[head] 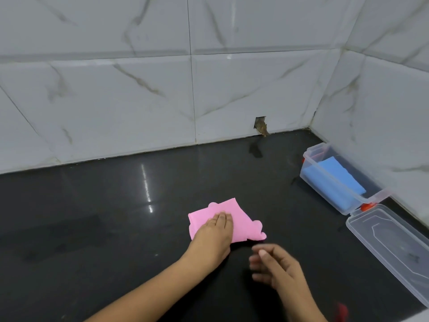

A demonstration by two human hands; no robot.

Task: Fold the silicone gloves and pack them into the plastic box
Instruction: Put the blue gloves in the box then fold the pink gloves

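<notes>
Right, we start with the plastic box [312, 152] out at 3 o'clock on the dark desk [116, 217], tucked near the tiled wall [139, 89]. It is clear-sided and open, and inside we see a blue glove [337, 176], folded flat and filling much of the floor of the box. Its clear lid [392, 247] lies swung open on the desk toward 5 o'clock, joined at an orange-red clip [368, 206].

Now the pink glove [243, 225]: it lies on the desk around 6 o'clock from the middle of our view, well apart from the box, partly folded with its fingertip lobes poking out at 4 o'clock.

Our left hand [214, 233] lies flat on its 9 o'clock half, fingers straight and together, pressing it down, gripping nothing. Our right hand [276, 266] hovers just at 5 o'clock of the glove, not touching it; it is a little blurred, fingers loosely bent, nothing in it.
</notes>
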